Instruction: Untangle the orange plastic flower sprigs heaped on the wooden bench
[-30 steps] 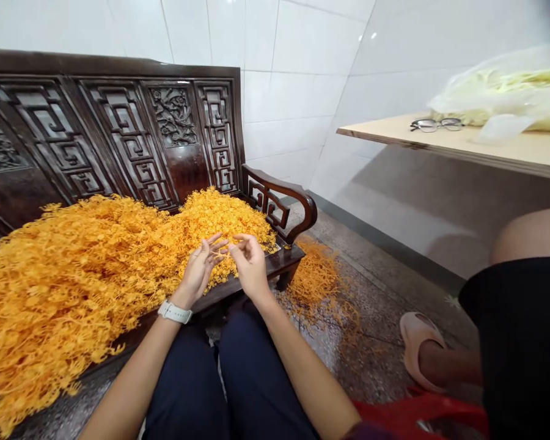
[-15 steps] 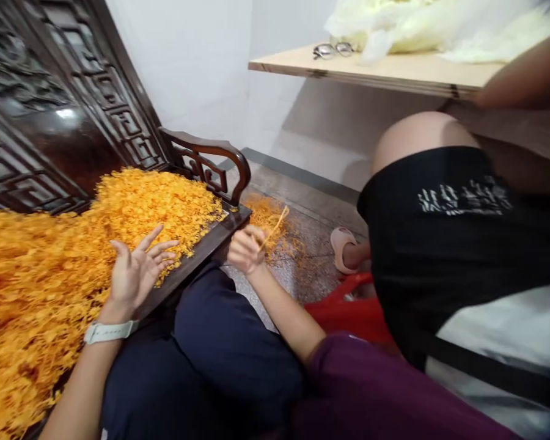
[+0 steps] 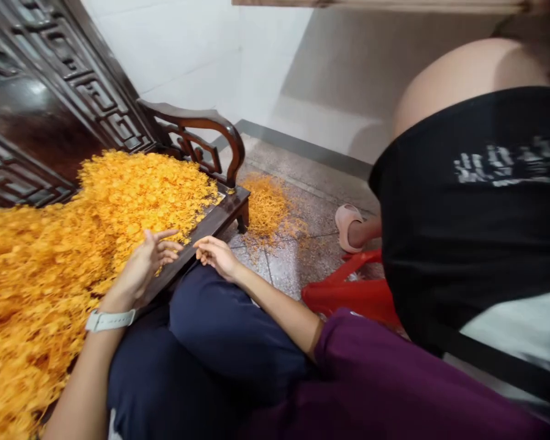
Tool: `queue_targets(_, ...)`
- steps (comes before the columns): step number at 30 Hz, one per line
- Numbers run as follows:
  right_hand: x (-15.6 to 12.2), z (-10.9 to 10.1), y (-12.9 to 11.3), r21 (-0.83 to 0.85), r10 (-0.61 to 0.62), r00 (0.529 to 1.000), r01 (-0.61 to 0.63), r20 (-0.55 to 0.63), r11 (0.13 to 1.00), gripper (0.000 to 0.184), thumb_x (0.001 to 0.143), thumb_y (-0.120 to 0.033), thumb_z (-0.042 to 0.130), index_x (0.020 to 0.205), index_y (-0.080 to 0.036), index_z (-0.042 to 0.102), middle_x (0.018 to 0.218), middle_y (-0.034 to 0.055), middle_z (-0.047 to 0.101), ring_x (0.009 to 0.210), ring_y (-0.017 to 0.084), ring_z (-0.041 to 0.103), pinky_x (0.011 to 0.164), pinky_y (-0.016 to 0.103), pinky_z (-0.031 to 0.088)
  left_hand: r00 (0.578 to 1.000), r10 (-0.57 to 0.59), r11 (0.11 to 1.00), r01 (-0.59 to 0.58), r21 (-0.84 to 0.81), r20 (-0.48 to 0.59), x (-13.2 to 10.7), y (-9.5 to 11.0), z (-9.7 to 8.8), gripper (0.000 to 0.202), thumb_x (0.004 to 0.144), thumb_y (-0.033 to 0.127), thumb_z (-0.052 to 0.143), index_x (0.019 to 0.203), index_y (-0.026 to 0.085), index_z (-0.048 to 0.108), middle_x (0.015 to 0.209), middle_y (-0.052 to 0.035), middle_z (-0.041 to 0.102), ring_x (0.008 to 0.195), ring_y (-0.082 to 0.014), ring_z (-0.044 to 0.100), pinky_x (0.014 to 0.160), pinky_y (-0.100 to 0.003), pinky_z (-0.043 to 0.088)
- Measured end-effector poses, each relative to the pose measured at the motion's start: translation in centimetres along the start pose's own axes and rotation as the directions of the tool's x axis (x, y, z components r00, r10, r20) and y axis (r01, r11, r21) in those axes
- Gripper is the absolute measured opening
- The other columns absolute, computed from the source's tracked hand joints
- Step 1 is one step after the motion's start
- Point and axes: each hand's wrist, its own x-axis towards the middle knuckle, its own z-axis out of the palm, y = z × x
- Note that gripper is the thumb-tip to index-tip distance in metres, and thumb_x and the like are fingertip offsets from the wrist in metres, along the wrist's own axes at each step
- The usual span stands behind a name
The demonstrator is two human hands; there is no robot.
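Note:
My left hand (image 3: pixel 147 261), with a pale watch strap on the wrist, is held palm inward over the bench's front edge. Its fingers are stretched out and apart, with nothing seen in them. Just right of it, over my knee, is my right hand (image 3: pixel 217 255), fingers curled together and pointing towards the left hand. Nothing shows sticking out of it. A large heap of orange flower-like pieces on thin stalks (image 3: pixel 142 189) covers the bench seat beside my left arm. Loose orange stalks (image 3: pixel 268 211) lie in a pile on the floor past the bench end.
The dark carved wooden bench (image 3: pixel 211 229) has a curved armrest (image 3: pixel 231 143) at its far end. A red bag (image 3: pixel 352 299) lies on the floor to my right. Beside it sits another person in black shorts (image 3: pixel 467 208) and a pink slipper (image 3: pixel 348 226). A wooden board (image 3: pixel 376 6) spans the top.
My right hand has come left from above the floor pile to beside my left hand. The orange stalk it held no longer shows. The view has tilted down.

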Motion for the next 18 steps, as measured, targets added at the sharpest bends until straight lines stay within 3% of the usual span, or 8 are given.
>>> queue_targets(2, -0.9, 0.7, 0.3, -0.301, -0.076, 0.990, 0.110, 0.123, 0.947, 0.015, 0.087, -0.031, 0.072, 0.096, -0.019, 0.072, 0.079, 0.0007, 0.071, 0.073, 0.015, 0.060, 0.073, 0.026, 0.046, 1.000, -0.007, 0.997, 0.008, 0.079, -0.019, -0.5, -0.2, 0.5, 0.068, 0.090, 0.075, 0.062, 0.123, 0.016, 0.073, 0.100, -0.0112, 0.077, 0.080, -0.0177, 0.069, 0.075, -0.027, 0.055)
queue_targets(4, -1.8, 1.1, 0.3, -0.550, -0.125, 0.945, 0.280, 0.302, 0.787, 0.018, 0.092, -0.038, 0.070, 0.098, -0.022, 0.074, 0.093, 0.0024, 0.075, 0.091, 0.020, 0.066, 0.091, 0.033, 0.048, 1.000, -0.001, 0.984, -0.004, 0.178, 0.029, -0.7, -0.3, 0.9, 0.059, 0.087, 0.069, 0.070, 0.116, 0.017, 0.075, 0.095, -0.0076, 0.075, 0.077, -0.0161, 0.065, 0.073, -0.027, 0.052)
queue_targets(6, -2.2, 1.0, 0.1, -0.686, -0.069, 0.909, 0.359, 0.412, 0.633, 0.023, 0.098, -0.041, 0.063, 0.099, -0.024, 0.078, 0.106, 0.0039, 0.078, 0.106, 0.025, 0.066, 0.103, 0.039, 0.044, 0.997, 0.018, 0.970, -0.037, 0.241, 0.081, -0.5, -0.5, 0.8, 0.056, 0.086, 0.068, 0.071, 0.108, 0.016, 0.075, 0.091, -0.0064, 0.073, 0.075, -0.0153, 0.062, 0.073, -0.028, 0.051)
queue_targets(8, -2.0, 0.8, -0.2, -0.741, 0.000, 0.889, 0.382, 0.458, 0.552, 0.029, 0.102, -0.043, 0.057, 0.102, -0.025, 0.080, 0.113, 0.0045, 0.078, 0.113, 0.028, 0.065, 0.108, 0.043, 0.041, 0.993, 0.018, 0.968, -0.046, 0.248, 0.115, -0.3, -0.9, 0.3, 0.054, 0.089, 0.066, 0.068, 0.108, 0.016, 0.074, 0.092, -0.0068, 0.072, 0.076, -0.0149, 0.061, 0.074, -0.029, 0.050)
queue_targets(14, -1.1, 0.5, 0.0, -0.790, 0.131, 0.867, 0.363, 0.480, 0.495, 0.037, 0.103, -0.044, 0.051, 0.102, -0.024, 0.081, 0.113, 0.0055, 0.077, 0.111, 0.030, 0.067, 0.105, 0.040, 0.043, 0.985, -0.006, 0.977, -0.031, 0.210, 0.173, -0.6, -2.1, -0.3, 0.045, 0.094, 0.058, 0.067, 0.105, 0.014, 0.070, 0.089, -0.0071, 0.071, 0.072, -0.0131, 0.059, 0.071, -0.029, 0.047)
queue_targets(18, 0.0, 0.0, 0.3, -0.793, 0.186, 0.877, 0.287, 0.443, 0.537, 0.040, 0.100, -0.048, 0.053, 0.093, -0.020, 0.079, 0.102, 0.0058, 0.076, 0.102, 0.028, 0.068, 0.097, 0.037, 0.045, 0.982, 0.000, 0.980, -0.037, 0.196, 0.187, -0.7, -2.1, -0.1, 0.042, 0.095, 0.054, 0.068, 0.104, 0.014, 0.070, 0.088, -0.0075, 0.072, 0.072, -0.0132, 0.059, 0.072, -0.030, 0.047)
